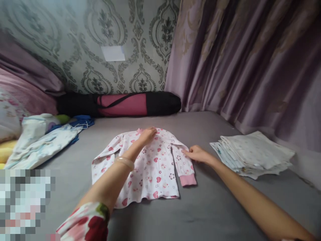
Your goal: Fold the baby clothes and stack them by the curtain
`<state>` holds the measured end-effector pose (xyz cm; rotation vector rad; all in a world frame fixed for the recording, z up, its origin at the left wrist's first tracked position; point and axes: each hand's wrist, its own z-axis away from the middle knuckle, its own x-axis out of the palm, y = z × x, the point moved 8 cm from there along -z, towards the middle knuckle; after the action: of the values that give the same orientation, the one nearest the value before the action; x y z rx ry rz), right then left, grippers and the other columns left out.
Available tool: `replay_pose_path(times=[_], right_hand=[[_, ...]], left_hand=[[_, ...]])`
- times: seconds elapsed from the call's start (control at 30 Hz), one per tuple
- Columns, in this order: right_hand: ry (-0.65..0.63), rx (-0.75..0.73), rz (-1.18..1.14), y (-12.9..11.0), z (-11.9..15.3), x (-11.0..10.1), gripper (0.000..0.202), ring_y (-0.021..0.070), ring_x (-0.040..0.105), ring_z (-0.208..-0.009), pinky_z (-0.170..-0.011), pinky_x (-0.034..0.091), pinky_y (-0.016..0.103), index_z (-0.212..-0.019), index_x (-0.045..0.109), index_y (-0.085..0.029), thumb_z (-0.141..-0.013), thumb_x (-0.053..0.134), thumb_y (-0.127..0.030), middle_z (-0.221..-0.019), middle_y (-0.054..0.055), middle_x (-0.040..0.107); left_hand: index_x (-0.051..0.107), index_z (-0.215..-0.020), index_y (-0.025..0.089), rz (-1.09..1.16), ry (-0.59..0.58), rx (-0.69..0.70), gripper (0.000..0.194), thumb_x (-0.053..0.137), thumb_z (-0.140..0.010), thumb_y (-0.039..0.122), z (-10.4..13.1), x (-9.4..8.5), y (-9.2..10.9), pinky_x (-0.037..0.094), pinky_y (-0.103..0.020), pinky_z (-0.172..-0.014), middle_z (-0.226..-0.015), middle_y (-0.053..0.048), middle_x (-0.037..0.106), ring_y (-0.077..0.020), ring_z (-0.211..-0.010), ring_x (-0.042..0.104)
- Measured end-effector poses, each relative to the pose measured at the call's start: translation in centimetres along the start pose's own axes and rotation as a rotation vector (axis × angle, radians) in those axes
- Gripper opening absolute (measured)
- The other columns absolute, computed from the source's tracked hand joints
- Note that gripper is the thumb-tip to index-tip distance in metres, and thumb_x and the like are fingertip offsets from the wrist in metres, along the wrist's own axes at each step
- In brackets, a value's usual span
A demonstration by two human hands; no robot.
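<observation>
A child's long-sleeved shirt [150, 167], white with pink hearts and flowers, lies spread on the grey bed sheet, its collar facing the wall. My left hand [149, 134] is closed on the fabric beside the pink collar [139, 131], and its forearm covers part of the shirt's left side. On the outer edge of the right sleeve, my right hand [198, 154] pinches the cloth between thumb and fingers, above the pink cuff [188, 180].
To the right sits a stack of folded white cloths [255, 152]. Rumpled pale clothes [47, 144] lie at the left. A black and pink long bag [122, 104] rests against the wall, near a purple curtain [210, 53]. Pixelation hides the lower left corner.
</observation>
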<state>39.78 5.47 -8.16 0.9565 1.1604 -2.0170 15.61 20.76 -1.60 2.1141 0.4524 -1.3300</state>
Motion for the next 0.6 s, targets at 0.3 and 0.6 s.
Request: replay_pose_path(times=[0.3, 0.6], right_hand=[[0.188, -0.136, -0.261, -3.0, 1.1, -1.0, 0.014, 0.0131, 0.057, -0.062, -0.05, 0.038, 0.02, -0.077, 0.056, -0.018, -0.078, 0.063, -0.03, -0.072, 0.001, 0.064], [0.385, -0.25, 0.1, -6.0, 2.6, -10.1, 0.029, 0.0199, 0.062, -0.087, -0.073, 0.045, 0.026, -0.104, 0.062, -0.018, -0.077, 0.063, -0.01, -0.097, 0.007, 0.068]], left_hand=[[0.06, -0.104, 0.013, 0.14, 0.101, 0.012, 0.026, 0.041, -0.088, 0.015, -1.0, 6.5, 4.2, 0.044, -0.038, -0.098, -0.109, -0.015, 0.063, -0.022, -0.104, 0.057], [0.053, -0.131, 0.016, -0.003, 0.012, -0.031, 0.046, 0.038, -0.096, 0.042, -0.4, 7.0, 4.5, 0.033, -0.042, -0.112, -0.139, -0.013, 0.052, -0.0262, -0.13, 0.045]])
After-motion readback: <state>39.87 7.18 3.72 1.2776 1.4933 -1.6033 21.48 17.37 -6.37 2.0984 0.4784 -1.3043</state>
